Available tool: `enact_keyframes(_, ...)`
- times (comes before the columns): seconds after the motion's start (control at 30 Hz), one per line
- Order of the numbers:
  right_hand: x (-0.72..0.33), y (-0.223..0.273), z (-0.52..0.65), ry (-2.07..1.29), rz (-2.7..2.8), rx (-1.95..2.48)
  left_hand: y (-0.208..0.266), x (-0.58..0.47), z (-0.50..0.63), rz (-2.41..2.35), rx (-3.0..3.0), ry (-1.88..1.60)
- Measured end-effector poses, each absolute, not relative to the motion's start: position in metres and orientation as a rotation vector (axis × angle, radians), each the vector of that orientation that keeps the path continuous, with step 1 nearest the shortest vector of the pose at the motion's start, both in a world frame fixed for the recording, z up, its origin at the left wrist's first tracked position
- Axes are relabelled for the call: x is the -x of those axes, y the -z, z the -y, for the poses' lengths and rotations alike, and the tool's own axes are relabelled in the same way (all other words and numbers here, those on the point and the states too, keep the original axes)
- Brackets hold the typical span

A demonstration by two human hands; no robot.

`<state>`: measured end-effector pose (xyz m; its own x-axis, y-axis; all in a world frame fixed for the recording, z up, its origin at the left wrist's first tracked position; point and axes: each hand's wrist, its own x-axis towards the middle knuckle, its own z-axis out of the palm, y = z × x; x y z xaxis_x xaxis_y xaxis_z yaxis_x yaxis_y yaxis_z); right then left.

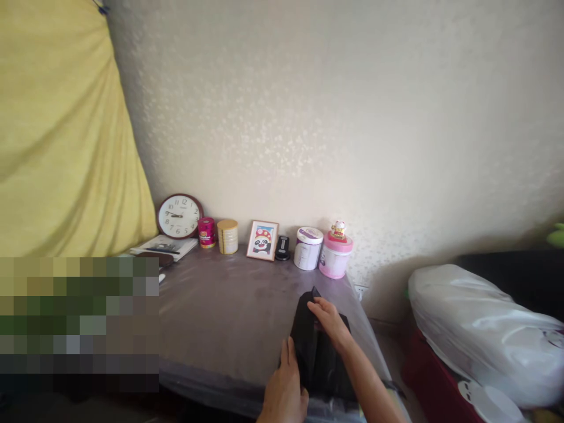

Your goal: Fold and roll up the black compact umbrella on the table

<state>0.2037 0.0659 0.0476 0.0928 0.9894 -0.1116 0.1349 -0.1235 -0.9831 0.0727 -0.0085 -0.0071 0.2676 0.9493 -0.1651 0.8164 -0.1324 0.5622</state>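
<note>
A black, flat, folded thing with creases lies tilted over the front right part of the table; whether it is a bag, cloth or cover I cannot tell. My left hand grips its left edge, thumb near the lower side and fingers along the edge. My right hand is closed on its upper part, where a small pointed flap sticks up beyond the fingertips. Part of the black thing's right side is hidden behind my right forearm.
The table has a clear plastic cover. Along the wall stand a clock, a pink can, a yellow-lidded tin, a panda picture, and two tubs. A white plastic bag bulges at right.
</note>
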Motion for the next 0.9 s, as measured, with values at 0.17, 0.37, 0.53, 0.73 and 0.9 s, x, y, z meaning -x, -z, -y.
enact_keyframes(0.17,-0.192,-0.021,-0.081,-1.081,1.223,1.573,0.004,-0.071,0.008,-1.576,-2.001,-0.297)
enact_keyframes(0.37,-0.190,-0.005,-0.095,-0.998,1.308,1.647,0.011,-0.055,0.008,-1.509,-2.064,-0.321)
enact_keyframes(0.53,-0.189,-0.003,-0.094,-0.976,1.507,1.632,0.031,-0.043,0.009,-1.602,-2.246,-0.564)
enact_keyframes(0.73,-0.184,-0.009,-0.080,-0.677,1.872,1.569,0.040,-0.055,-0.003,-1.366,-2.474,-0.703)
enact_keyframes(0.9,-0.186,-0.012,-0.062,-0.572,1.996,1.440,0.058,-0.067,-0.013,-1.351,-2.395,-0.498)
